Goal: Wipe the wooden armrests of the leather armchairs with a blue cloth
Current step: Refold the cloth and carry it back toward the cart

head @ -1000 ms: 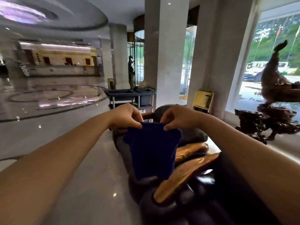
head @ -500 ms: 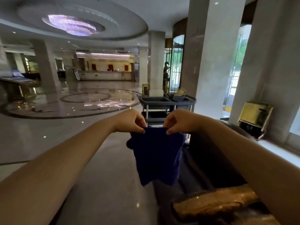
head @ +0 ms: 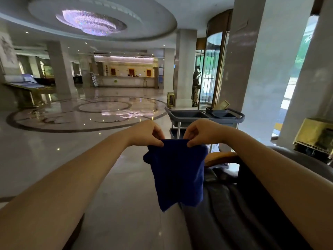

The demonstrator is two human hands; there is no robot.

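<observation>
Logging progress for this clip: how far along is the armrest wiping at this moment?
Nothing visible shows that wiping is done. In hand: the left hand and right hand each pinch the top edge of the blue cloth, which hangs in the air, touching nothing. Left: the wooden armrest of the leather armchair sits just right of the cloth, with no contact yet.

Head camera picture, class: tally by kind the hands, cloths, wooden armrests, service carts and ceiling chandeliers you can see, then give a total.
Hands: 2, the left hand and the right hand
Cloths: 1, the blue cloth
Wooden armrests: 1, the armrest
Service carts: 1, the grey cart
Chandeliers: 1, the chandelier
Total: 6
</observation>
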